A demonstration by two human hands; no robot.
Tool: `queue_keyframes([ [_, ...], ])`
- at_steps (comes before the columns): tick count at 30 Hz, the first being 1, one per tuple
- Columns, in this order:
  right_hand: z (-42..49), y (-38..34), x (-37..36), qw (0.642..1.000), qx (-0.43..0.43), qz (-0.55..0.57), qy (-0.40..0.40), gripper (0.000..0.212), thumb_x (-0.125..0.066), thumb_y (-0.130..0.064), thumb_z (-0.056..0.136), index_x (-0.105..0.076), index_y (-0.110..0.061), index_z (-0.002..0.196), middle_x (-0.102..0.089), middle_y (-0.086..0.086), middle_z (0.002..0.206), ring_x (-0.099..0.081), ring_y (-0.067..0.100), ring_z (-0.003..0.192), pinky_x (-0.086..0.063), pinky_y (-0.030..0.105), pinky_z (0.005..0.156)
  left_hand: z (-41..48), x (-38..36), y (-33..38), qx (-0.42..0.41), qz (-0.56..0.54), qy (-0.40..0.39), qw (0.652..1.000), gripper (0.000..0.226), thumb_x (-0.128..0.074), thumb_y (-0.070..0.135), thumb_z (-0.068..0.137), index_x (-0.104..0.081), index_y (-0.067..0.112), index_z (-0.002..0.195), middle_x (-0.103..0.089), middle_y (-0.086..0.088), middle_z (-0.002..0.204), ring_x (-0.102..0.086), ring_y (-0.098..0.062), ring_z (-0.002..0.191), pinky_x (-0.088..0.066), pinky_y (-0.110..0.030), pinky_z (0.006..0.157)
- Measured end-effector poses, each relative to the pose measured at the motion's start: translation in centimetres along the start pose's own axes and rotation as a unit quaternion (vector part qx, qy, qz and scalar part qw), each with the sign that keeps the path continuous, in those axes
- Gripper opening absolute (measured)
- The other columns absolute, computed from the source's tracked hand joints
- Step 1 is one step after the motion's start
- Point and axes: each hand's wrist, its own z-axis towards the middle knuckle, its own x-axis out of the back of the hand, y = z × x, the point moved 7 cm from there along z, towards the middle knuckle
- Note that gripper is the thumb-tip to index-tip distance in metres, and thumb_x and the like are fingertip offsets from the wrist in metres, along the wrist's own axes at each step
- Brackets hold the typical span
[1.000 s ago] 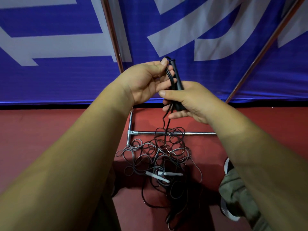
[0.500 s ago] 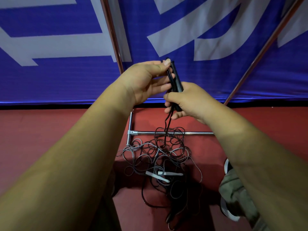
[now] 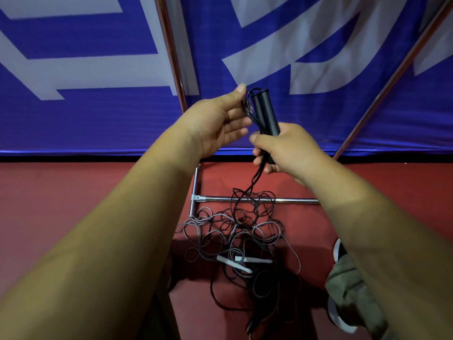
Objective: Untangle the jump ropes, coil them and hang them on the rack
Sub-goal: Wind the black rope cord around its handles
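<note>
Black jump rope handles (image 3: 266,114) — paired, gripped low in the right hand (image 3: 289,148); cord trails below it into the floor tangle (image 3: 235,236). Left hand (image 3: 218,123) beside them, fingers straight, thumb at the cord loops (image 3: 248,106). Cord likely light, limp, snag-prone — hold by the stiff handles.

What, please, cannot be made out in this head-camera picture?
All in the head view.
Rack: top cut off by the upper edge.
Rope tangle: lower part lost in dark shadow, ropes uncountable.
Left hand: whether it pinches the black cord is unclear.
Black handles: lower ends hidden inside the right hand.
</note>
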Motion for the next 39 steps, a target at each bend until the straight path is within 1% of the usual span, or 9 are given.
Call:
queue_keyframes([
  [4,0.1,-0.7,0.6,0.998,0.020,0.034,0.039,0.006,-0.067,-0.016,0.101,-0.069,-0.011,0.103,-0.068,0.003,0.073,-0.066,0.017,0.059,-0.048,0.028,0.046,0.9,0.7,-1.8,0.040,0.154,0.030,0.987,0.016,-0.056,0.016,0.108,-0.068,0.006,0.113,-0.073,-0.010,0.098,-0.074,-0.021,0.088,-0.064,-0.034,0.081],
  [7,0.2,-1.3,1.3,0.994,0.036,0.082,0.068,0.009,-0.069,-0.019,0.100,-0.068,-0.010,0.102,-0.069,0.003,0.071,-0.065,0.020,0.061,-0.044,0.029,0.046,-0.2,-1.6,-4.3,0.084,0.283,-0.162,0.942,0.033,-0.053,-0.007,0.096,-0.074,0.016,0.109,-0.075,-0.004,0.111,-0.066,-0.017,0.105,-0.052,-0.030,0.085],
  [10,0.3,-1.6,2.0,0.989,0.048,0.112,0.079,0.019,-0.071,-0.025,0.099,-0.070,-0.008,0.109,-0.071,0.003,0.075,-0.060,0.026,0.066,-0.040,0.030,0.047,-1.8,-3.2,-5.2,0.077,0.363,-0.282,0.885,0.030,-0.058,0.003,0.103,-0.075,0.018,0.123,-0.076,0.002,0.126,-0.063,-0.012,0.128,-0.042,-0.034,0.116],
  [19,-0.7,-2.9,3.0,0.984,0.087,0.126,0.089,0.021,-0.066,-0.026,0.104,-0.069,-0.013,0.120,-0.078,0.008,0.083,-0.073,0.021,0.072,-0.042,0.027,0.047,-1.2,-2.2,-4.4,0.012,0.544,-0.223,0.809,0.018,-0.075,0.041,0.096,-0.080,0.024,0.095,-0.080,0.005,0.095,-0.075,-0.019,0.097,-0.061,-0.036,0.090],
  [24,-0.5,-3.4,5.0,0.950,0.096,0.236,0.178,0.016,-0.067,-0.023,0.103,-0.066,-0.013,0.115,-0.073,0.005,0.077,-0.069,0.017,0.067,-0.044,0.027,0.047,0.5,1.0,-8.7,0.122,0.710,-0.194,0.666,0.014,-0.081,0.036,0.089,-0.078,0.025,0.096,-0.079,-0.004,0.097,-0.076,-0.026,0.095,-0.061,-0.046,0.094],
  [29,-0.7,-3.5,5.7,0.936,0.108,0.273,0.196,0.017,-0.067,-0.023,0.104,-0.065,-0.010,0.115,-0.071,0.005,0.078,-0.069,0.019,0.069,-0.052,0.031,0.052,0.0,2.8,-10.5,0.239,0.760,-0.174,0.579,0.058,-0.088,0.045,0.081,-0.066,0.013,0.125,-0.080,-0.001,0.080,-0.079,-0.027,0.085,-0.062,-0.045,0.091],
  [31,-0.8,-3.4,5.5,0.937,0.101,0.276,0.191,0.018,-0.066,-0.021,0.104,-0.065,-0.009,0.117,-0.071,0.005,0.076,-0.069,0.018,0.069,-0.053,0.031,0.053,0.4,2.2,-10.0,0.203,0.763,-0.159,0.592,0.079,-0.084,0.046,0.085,-0.049,0.016,0.149,-0.080,-0.005,0.108,-0.078,-0.028,0.092,-0.060,-0.043,0.093],
  [34,-0.9,-3.4,4.9,0.946,0.083,0.266,0.166,0.023,-0.067,-0.021,0.104,-0.065,-0.006,0.122,-0.071,0.005,0.076,-0.068,0.017,0.067,-0.051,0.029,0.051,1.2,-0.2,-7.7,0.065,0.688,-0.157,0.705,0.107,-0.080,0.053,0.086,-0.012,0.039,0.167,-0.045,0.000,0.163,-0.053,-0.025,0.141,-0.042,-0.043,0.117],
  [39,-1.5,-4.0,3.7,0.967,0.059,0.231,0.092,0.032,-0.067,-0.024,0.104,-0.065,-0.006,0.131,-0.075,0.005,0.083,-0.071,0.016,0.072,-0.047,0.028,0.049,0.1,-2.9,-4.7,-0.045,0.507,-0.217,0.833,0.036,-0.071,0.041,0.099,-0.065,0.052,0.133,-0.069,0.023,0.132,-0.057,-0.001,0.131,-0.037,-0.037,0.120],
])
